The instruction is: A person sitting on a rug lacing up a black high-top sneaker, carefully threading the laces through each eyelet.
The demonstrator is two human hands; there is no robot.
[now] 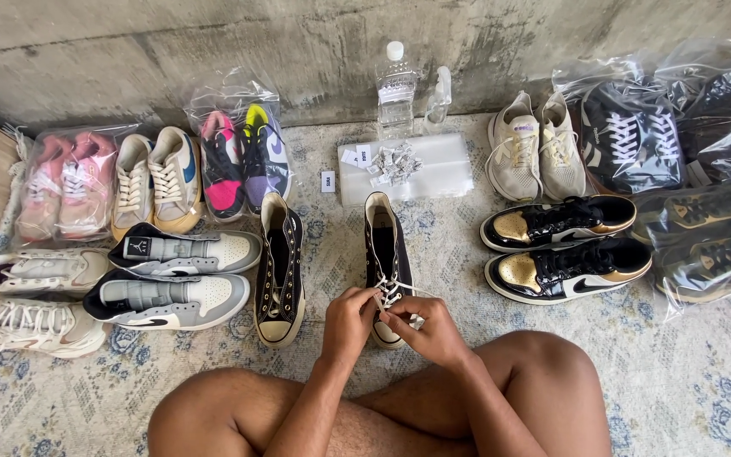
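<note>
Clear plastic bags hold shoes at the far left (61, 182), beside the pink and purple pair (234, 152), and at the far right (678, 127), while a flat clear packet (433, 169) with small white tags (357, 156) lies by the wall near a bottle (397, 89). The black high-top sneaker (385, 245) lies on the rug (678, 381) at centre, long axis near to far, toe nearest the person. Left hand (349, 322) and right hand (433, 330) both pinch its white lace (388, 292) over the toe end.
</note>
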